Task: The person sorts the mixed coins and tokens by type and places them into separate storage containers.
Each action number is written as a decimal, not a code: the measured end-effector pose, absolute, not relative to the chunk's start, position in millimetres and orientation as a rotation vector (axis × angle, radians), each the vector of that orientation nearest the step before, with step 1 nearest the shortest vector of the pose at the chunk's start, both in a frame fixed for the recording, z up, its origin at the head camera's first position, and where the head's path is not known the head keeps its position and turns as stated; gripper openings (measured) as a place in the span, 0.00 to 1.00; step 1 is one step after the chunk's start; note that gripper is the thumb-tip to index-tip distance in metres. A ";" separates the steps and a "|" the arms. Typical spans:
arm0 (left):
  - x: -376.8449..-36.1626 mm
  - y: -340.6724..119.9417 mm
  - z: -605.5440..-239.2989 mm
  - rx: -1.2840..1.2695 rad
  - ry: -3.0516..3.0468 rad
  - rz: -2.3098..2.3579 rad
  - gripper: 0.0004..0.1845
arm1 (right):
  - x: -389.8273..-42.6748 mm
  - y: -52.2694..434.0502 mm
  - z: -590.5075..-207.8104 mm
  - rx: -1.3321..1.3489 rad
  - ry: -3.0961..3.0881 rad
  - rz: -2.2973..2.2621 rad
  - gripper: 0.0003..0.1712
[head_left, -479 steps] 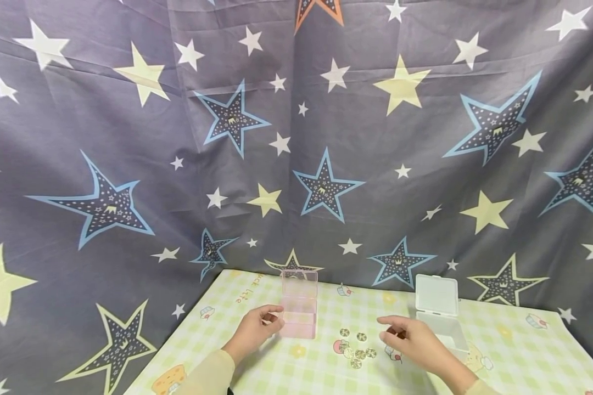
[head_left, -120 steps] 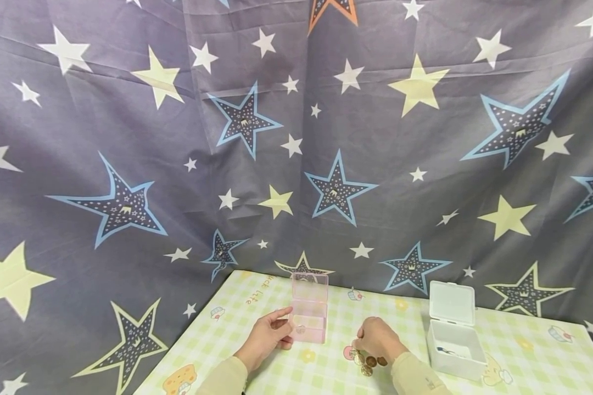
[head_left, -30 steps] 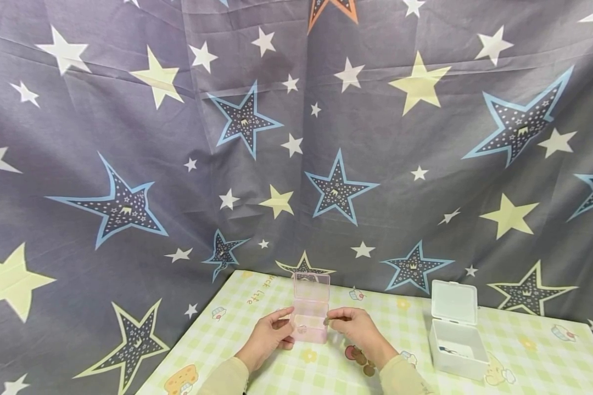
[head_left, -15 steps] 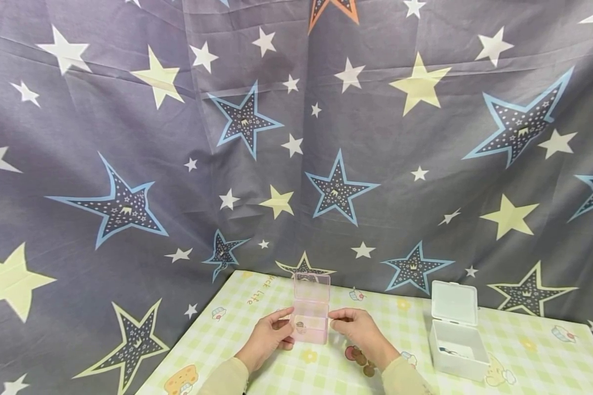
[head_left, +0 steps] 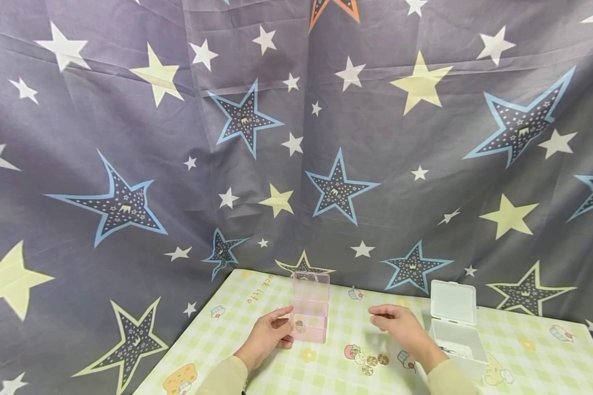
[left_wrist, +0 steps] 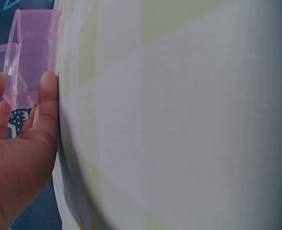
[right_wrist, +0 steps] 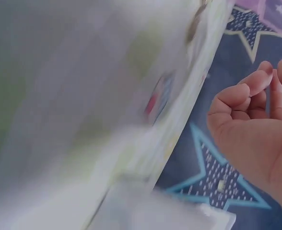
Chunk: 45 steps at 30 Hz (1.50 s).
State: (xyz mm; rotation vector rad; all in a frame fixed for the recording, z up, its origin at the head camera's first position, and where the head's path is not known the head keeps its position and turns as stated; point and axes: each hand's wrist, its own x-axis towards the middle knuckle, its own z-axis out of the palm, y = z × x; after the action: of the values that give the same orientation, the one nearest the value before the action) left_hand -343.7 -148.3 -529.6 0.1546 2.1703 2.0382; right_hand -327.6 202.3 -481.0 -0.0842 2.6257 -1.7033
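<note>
A clear pink plastic box (head_left: 313,334) stands on the table with its lid raised at the back. My left hand (head_left: 266,336) grips the box's left side, thumb and fingers around the wall; the left wrist view shows the pink box (left_wrist: 35,52) beyond the fingertips. Inside the box, at its left, lie coins (head_left: 300,327), too small to count. Several gold-coloured coins (head_left: 371,361) lie in a cluster on the cloth. My right hand (head_left: 400,327) hovers above and right of them, fingers loosely curled and nothing visible in them; likewise in the right wrist view, this hand (right_wrist: 256,115) holds nothing visible.
A white box (head_left: 466,351) with its lid up stands to the right, partly behind the right forearm, with a small dark-and-light item inside. A green-checked cloth (head_left: 277,373) covers the table. A grey star-patterned curtain (head_left: 257,230) hangs behind.
Sixteen seconds ago the pink box showed no coins and more lay on the cloth. One second ago my right hand held a coin at the box; the coin dropped in, and the hand moved right.
</note>
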 end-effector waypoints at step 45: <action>-342.1 -146.7 -528.8 0.146 2.201 2.016 0.33 | -302.4 222.4 -498.9 -0.319 2.743 -1.184 0.12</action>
State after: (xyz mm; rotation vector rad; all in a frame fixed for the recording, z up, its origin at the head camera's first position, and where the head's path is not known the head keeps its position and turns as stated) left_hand -342.1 -146.7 -528.8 0.1459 2.2013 2.0163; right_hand -302.4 222.4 -498.9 -0.3185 2.7430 -1.1835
